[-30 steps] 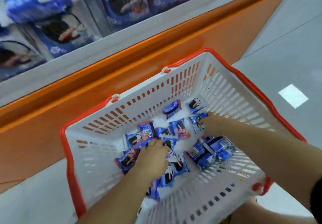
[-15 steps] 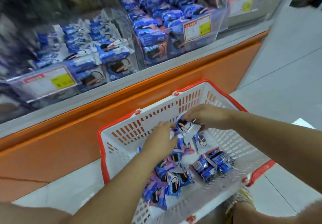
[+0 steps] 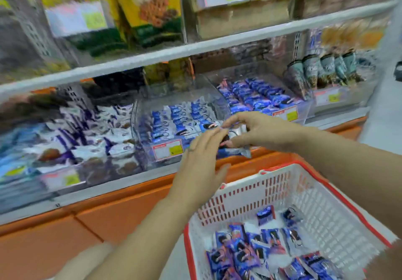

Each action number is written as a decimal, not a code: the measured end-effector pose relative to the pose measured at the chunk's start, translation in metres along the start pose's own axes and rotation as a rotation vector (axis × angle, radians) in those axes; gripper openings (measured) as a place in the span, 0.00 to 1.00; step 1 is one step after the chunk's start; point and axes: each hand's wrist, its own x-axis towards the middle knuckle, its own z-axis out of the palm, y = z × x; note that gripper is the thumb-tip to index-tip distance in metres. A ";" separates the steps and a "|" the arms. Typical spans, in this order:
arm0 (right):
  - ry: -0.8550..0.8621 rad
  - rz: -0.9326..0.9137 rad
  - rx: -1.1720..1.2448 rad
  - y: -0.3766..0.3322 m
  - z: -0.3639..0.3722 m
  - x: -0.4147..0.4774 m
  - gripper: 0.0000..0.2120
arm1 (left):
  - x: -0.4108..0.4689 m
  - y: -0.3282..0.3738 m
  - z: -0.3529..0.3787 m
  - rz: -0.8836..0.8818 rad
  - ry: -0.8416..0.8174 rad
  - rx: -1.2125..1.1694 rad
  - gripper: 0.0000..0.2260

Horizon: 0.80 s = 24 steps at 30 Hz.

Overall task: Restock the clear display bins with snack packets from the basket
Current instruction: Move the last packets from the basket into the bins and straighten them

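Note:
A white basket with a red rim [image 3: 309,190] sits at the lower right, holding several blue snack packets [image 3: 245,255]. My right hand [image 3: 258,130] is raised in front of the middle clear display bin [image 3: 165,149], pinching a few blue and white packets [image 3: 235,147]. My left hand [image 3: 200,157] is just left of them, fingers spread flat and touching the packets' side. The middle bin holds rows of blue and white packets [image 3: 180,118]. A second clear bin [image 3: 285,114] to the right is full of darker blue packets.
A left bin [image 3: 71,179] holds white and purple packets. Dark cone-shaped snacks [image 3: 326,68] stand at the right. Yellow bags [image 3: 150,7] fill the shelf above. An orange base [image 3: 65,231] runs below the bins, close behind the basket.
Both hands rose out of the basket up to the middle bin, the right one carrying packets. The view tilted up from the basket to the shelves.

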 end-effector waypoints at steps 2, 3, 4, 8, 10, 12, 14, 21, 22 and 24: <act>0.033 -0.043 0.050 -0.010 0.012 0.009 0.16 | 0.008 -0.008 -0.017 0.041 0.063 0.058 0.30; 0.049 -0.063 0.071 -0.016 0.019 0.015 0.16 | 0.011 -0.014 -0.026 0.049 0.090 0.085 0.29; 0.070 -0.068 0.077 -0.017 0.024 0.019 0.16 | 0.013 -0.017 -0.031 0.038 0.100 0.097 0.28; 0.099 -0.077 0.196 -0.020 0.034 0.042 0.22 | 0.023 -0.041 -0.052 -0.014 0.090 0.163 0.26; 0.130 -0.098 0.218 -0.019 0.030 0.051 0.21 | 0.032 -0.064 -0.063 -0.072 0.083 0.235 0.26; 0.235 -0.117 0.000 -0.010 0.024 0.059 0.21 | 0.046 -0.092 -0.074 -0.200 0.060 0.278 0.27; 0.291 -0.095 -0.308 0.004 0.018 0.064 0.22 | 0.059 -0.119 -0.078 -0.303 -0.050 0.372 0.30; 0.228 -0.079 -0.809 0.041 0.022 0.076 0.26 | 0.092 -0.148 -0.065 -0.339 -0.394 0.536 0.31; 0.234 -0.084 -0.823 0.042 0.023 0.076 0.25 | 0.093 -0.147 -0.062 -0.341 -0.442 0.554 0.30; 0.237 -0.086 -0.841 0.042 0.025 0.077 0.24 | 0.094 -0.146 -0.058 -0.359 -0.496 0.573 0.26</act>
